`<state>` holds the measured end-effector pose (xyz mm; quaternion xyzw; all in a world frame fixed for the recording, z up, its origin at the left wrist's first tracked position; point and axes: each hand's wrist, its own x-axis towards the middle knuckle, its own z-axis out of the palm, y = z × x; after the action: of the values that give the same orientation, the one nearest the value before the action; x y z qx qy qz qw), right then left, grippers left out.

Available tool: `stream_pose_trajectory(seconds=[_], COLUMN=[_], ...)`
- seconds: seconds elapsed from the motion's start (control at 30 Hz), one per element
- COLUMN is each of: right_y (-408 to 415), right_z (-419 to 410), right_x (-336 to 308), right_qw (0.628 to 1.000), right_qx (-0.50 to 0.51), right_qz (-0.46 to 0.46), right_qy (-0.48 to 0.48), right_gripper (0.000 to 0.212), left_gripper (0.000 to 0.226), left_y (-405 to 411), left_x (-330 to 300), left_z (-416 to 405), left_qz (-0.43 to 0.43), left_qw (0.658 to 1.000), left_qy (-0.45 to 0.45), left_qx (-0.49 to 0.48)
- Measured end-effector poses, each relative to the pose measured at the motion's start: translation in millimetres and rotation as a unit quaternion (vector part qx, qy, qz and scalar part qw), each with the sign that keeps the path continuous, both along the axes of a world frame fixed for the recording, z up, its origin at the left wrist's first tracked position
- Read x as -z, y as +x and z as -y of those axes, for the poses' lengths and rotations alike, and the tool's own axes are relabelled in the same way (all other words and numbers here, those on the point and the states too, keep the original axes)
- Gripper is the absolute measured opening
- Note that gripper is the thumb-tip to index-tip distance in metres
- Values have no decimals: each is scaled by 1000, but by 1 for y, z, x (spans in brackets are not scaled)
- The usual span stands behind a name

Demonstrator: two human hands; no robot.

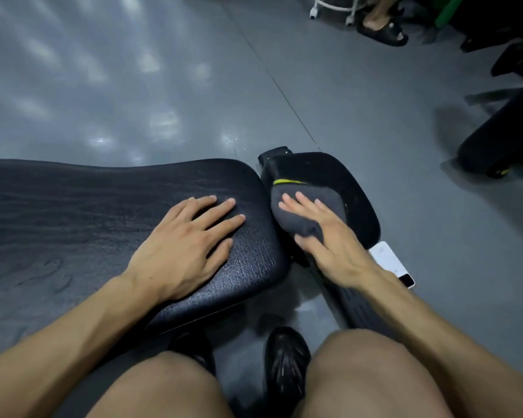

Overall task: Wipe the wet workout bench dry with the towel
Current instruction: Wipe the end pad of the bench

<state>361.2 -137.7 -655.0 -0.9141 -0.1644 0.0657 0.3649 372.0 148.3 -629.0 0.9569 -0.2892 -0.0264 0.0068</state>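
Left hand (191, 242) lies flat, fingers straight, on the bench (88, 206), while right hand (323, 236) presses the grey towel (302, 212) with straight fingers onto the smaller pad just right.

The long tabletop (73, 212) lies bare to the left of the left hand (187, 245), which rests flat near its rounded right end, so that whole stretch is open to a sweep. A narrow gap separates this pad from the smaller seat pad (338, 182); the right hand (323, 233) presses the grey towel (302, 212) flat there and covers most of the pad's near part, leaving its far and right rim exposed. A white phone (390, 262) lies just beside the right wrist, at the pad's near right edge. The grey floor (133, 70) beyond both pads is open, with dark equipment (501, 140) well apart at the right.
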Motion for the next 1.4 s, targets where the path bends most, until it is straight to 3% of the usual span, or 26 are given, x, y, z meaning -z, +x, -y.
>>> stream_pose_trajectory(seconds=[0.13,0.23,0.4,0.63,0.8,1.03,1.13,1.23,1.33,1.4], right_y=[-41,11,108,-11,56,154,141,115,71,30], right_z=[25,10,-26,11,-4,-9,26,47,51,54], right_x=[6,3,16,10,13,18,27,34,33,35], right_qw=[999,1000,997,1000,1000,978,949,914,900,895], right_qx=[-35,-4,66,-8,-1,195,302,391,424,438], right_qz=[3,0,-26,11,13,-17,-28,-71,-77,-71], right_qy=[6,26,-27,-1,-25,-73,-85,-81,-61,-42], right_gripper=[60,54,65,65,62,58,53,62,77,75], left_gripper=[50,49,49,48,48,47,48,49,50,51], left_y=[0,2,2,2,3,2,2,2,0,-1], left_x=[1,1,0,2,2,2,1,0,-2,-2], left_z=[0,0,1,0,1,0,0,1,2,3], left_qz=[3,2,3,7,4,-1,-5,-10,-14,-13], left_qw=[1000,1000,1000,1000,1000,1000,1000,1000,1000,1000], left_qy=[1,-3,-7,-7,-9,-21,-19,-16,-11,-13], left_qx=[2,1,-2,-2,-2,-5,-10,-9,-10,-11])
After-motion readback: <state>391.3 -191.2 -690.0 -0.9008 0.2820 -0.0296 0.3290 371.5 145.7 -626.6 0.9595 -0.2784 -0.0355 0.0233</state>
